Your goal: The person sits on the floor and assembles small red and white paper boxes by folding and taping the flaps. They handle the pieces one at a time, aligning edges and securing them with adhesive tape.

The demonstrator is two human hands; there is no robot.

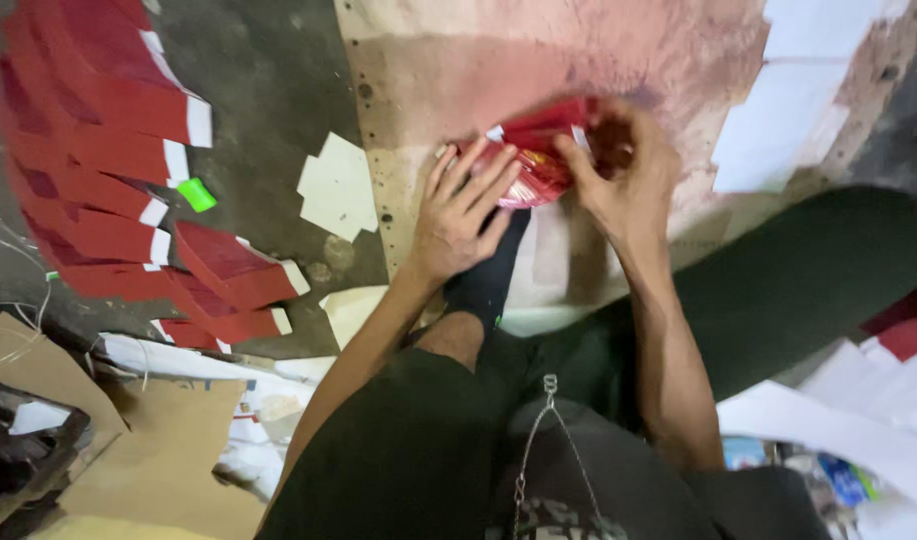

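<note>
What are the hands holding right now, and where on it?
Both hands grip a glossy red paper piece: left hand presses its left edge, right hand pinches its right end.

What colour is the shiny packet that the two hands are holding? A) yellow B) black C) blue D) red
D, because both the left hand and the right hand grip a glossy red packet over the stained board.

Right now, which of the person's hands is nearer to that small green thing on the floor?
Left. The left hand lies on the red packet, to the right of the green piece; the right hand is farther right still.
</note>
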